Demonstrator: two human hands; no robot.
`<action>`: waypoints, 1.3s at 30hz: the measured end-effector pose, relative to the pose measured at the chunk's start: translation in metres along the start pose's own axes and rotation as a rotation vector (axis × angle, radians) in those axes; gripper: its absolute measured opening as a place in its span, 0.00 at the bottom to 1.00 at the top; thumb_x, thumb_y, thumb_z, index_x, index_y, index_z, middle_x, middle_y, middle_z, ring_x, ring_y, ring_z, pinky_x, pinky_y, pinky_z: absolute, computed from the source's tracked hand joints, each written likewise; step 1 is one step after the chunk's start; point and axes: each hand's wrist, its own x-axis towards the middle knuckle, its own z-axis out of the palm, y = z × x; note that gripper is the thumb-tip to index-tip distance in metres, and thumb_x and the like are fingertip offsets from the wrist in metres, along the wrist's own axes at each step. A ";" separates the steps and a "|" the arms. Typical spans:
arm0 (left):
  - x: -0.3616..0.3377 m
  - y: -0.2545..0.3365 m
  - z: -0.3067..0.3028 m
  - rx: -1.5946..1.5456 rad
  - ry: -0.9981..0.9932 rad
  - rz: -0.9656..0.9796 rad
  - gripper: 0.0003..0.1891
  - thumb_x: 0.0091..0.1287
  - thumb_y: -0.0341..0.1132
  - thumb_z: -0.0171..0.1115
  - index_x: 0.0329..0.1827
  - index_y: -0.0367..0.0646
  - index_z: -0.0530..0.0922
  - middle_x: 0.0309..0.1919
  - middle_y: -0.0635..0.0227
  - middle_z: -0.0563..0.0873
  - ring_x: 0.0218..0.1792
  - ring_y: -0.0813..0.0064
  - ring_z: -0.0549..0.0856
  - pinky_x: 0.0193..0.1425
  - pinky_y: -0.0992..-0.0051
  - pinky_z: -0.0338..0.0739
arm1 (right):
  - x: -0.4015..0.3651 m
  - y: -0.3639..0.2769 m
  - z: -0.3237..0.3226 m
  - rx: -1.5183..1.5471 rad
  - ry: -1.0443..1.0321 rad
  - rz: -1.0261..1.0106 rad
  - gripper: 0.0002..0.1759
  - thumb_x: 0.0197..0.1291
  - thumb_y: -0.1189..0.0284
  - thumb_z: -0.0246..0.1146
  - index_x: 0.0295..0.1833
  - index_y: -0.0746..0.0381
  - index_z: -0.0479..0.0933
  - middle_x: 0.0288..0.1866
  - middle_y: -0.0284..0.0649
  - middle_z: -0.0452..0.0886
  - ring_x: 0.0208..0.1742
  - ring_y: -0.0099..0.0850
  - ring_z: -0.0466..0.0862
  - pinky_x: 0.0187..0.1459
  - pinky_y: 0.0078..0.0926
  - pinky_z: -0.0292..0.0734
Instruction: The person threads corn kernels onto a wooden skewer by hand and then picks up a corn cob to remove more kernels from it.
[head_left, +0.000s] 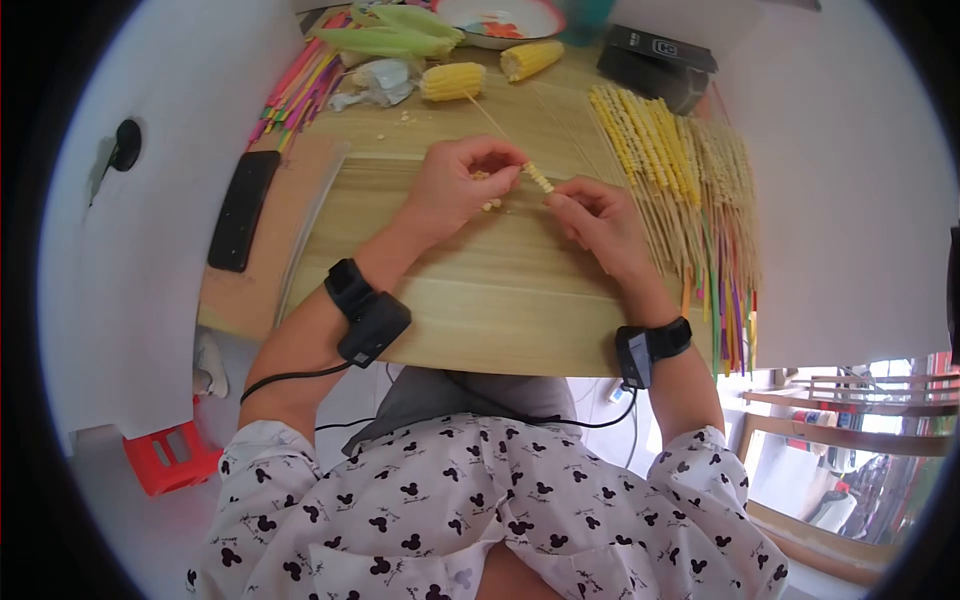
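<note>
Between my hands is a thin stick strung with pale yellow corn kernels (539, 178). My left hand (455, 185) pinches it at the upper end of the kernel row, with a few loose kernels (491, 205) by its curled fingers. The bare stick seems to run on up and left past that hand. With thumb and forefinger closed, my right hand (600, 220) grips the lower end of the row. Just beyond my hands lie two corn cobs (453, 82), one left of the other. My fingers partly hide the stick.
At right lie many kernel-strung sticks (645, 140) and colored strips (728, 310). A black box (655, 65), a patterned bowl (500, 22), corn husk (395, 32) and a crumpled plastic bag (380, 82) stand behind. At left are colorful sticks (300, 85) and a phone (244, 210) on a board (300, 215).
</note>
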 end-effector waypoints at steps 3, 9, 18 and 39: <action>0.000 0.005 -0.003 0.026 0.027 -0.007 0.09 0.67 0.25 0.63 0.49 0.36 0.83 0.39 0.72 0.87 0.39 0.84 0.85 0.44 0.82 0.78 | 0.003 0.001 -0.002 0.006 0.055 0.010 0.07 0.67 0.70 0.65 0.40 0.64 0.82 0.21 0.24 0.75 0.21 0.10 0.69 0.21 0.12 0.58; 0.016 -0.008 -0.024 0.506 0.304 0.198 0.09 0.62 0.27 0.66 0.45 0.38 0.84 0.37 0.70 0.87 0.36 0.80 0.83 0.40 0.77 0.77 | 0.002 0.003 -0.013 -0.005 0.166 0.002 0.07 0.66 0.71 0.65 0.39 0.63 0.81 0.20 0.23 0.75 0.21 0.10 0.69 0.22 0.12 0.58; 0.019 -0.015 0.001 1.095 0.143 0.377 0.10 0.60 0.41 0.67 0.39 0.47 0.85 0.34 0.64 0.82 0.46 0.62 0.78 0.57 0.60 0.64 | 0.000 0.003 -0.007 -0.077 0.150 -0.045 0.08 0.65 0.71 0.65 0.38 0.65 0.80 0.23 0.25 0.77 0.23 0.11 0.71 0.25 0.12 0.62; 0.028 -0.012 -0.048 -0.221 0.447 0.033 0.04 0.65 0.29 0.66 0.40 0.42 0.82 0.34 0.70 0.88 0.32 0.87 0.79 0.37 0.83 0.72 | -0.005 0.001 -0.003 -0.071 0.085 -0.037 0.05 0.66 0.74 0.65 0.37 0.64 0.80 0.22 0.21 0.74 0.23 0.09 0.68 0.23 0.12 0.57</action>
